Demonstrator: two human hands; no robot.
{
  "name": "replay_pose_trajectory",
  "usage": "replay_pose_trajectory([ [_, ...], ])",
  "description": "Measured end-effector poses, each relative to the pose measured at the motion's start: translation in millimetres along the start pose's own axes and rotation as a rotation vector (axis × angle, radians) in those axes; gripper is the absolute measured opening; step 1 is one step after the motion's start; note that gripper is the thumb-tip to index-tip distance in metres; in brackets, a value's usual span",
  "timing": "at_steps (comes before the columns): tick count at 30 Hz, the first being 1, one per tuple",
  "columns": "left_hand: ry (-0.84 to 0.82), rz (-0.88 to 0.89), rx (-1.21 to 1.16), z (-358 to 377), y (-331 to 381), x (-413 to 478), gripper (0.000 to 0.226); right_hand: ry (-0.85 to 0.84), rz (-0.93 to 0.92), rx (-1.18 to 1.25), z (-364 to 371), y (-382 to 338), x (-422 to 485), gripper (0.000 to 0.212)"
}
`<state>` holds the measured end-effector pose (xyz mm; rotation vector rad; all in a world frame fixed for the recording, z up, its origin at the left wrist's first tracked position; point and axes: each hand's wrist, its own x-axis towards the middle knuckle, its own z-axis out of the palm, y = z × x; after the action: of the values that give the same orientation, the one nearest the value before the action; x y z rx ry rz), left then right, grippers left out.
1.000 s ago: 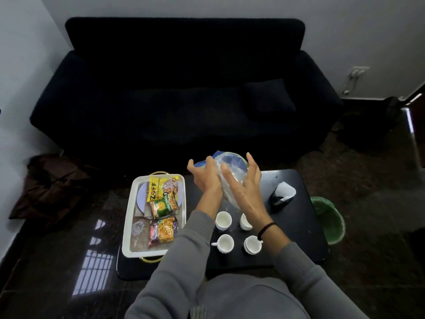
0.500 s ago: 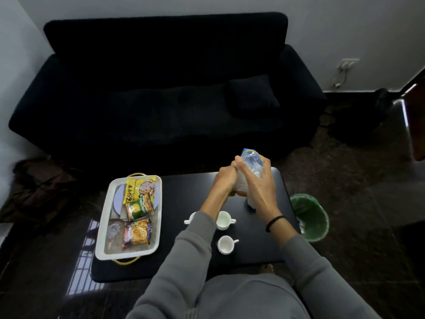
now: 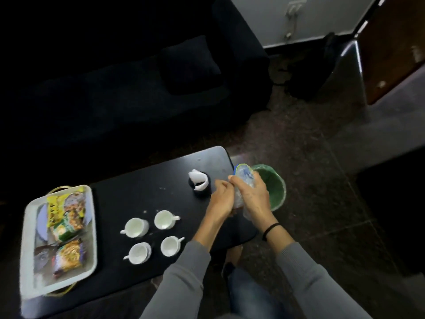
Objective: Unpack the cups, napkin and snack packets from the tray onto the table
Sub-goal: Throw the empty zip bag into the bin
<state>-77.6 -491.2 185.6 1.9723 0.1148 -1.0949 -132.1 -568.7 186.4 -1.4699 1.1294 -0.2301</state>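
Note:
Both my hands hold a crumpled clear plastic bag (image 3: 245, 178) at the table's right edge, beside the bin. My right hand (image 3: 251, 199) grips its body; my left hand (image 3: 222, 199) pinches its lower part. Several white cups (image 3: 164, 219) stand in a square on the black table (image 3: 142, 187). A white napkin sits in a dark holder (image 3: 199, 183) just left of my left hand. The white tray (image 3: 26, 245) at the table's left end holds a yellow snack packet (image 3: 62, 207), a green one (image 3: 66, 229) and an orange one (image 3: 69, 255).
A green-lined waste bin (image 3: 274, 187) stands on the floor right beside the table's right edge, under the bag. A black sofa (image 3: 115, 77) runs along the far side of the table. My knees are below the table's near edge.
My hands have carried the plastic bag from above the table's middle to its right edge by the bin, crumpling it smaller. The view has swung right and down.

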Motion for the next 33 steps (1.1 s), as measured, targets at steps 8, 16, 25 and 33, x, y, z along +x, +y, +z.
replay_pose_trajectory([
  [8, -0.081, 0.035, 0.226, 69, -40, 70, 0.035, 0.124, 0.131, 0.053, -39, 90, 80, 0.032],
  [16, -0.141, 0.072, 0.027, 130, -72, 152, 0.015, 0.245, 0.161, -0.068, -53, 171, 156, 0.036],
  [25, -0.143, 0.054, 0.144, 183, -79, 248, 0.029, 0.209, 0.193, -0.127, -56, 227, 237, 0.060],
  [33, -0.132, 0.011, 0.235, 200, -86, 298, 0.034, 0.181, 0.200, -0.397, -42, 258, 293, 0.078],
])
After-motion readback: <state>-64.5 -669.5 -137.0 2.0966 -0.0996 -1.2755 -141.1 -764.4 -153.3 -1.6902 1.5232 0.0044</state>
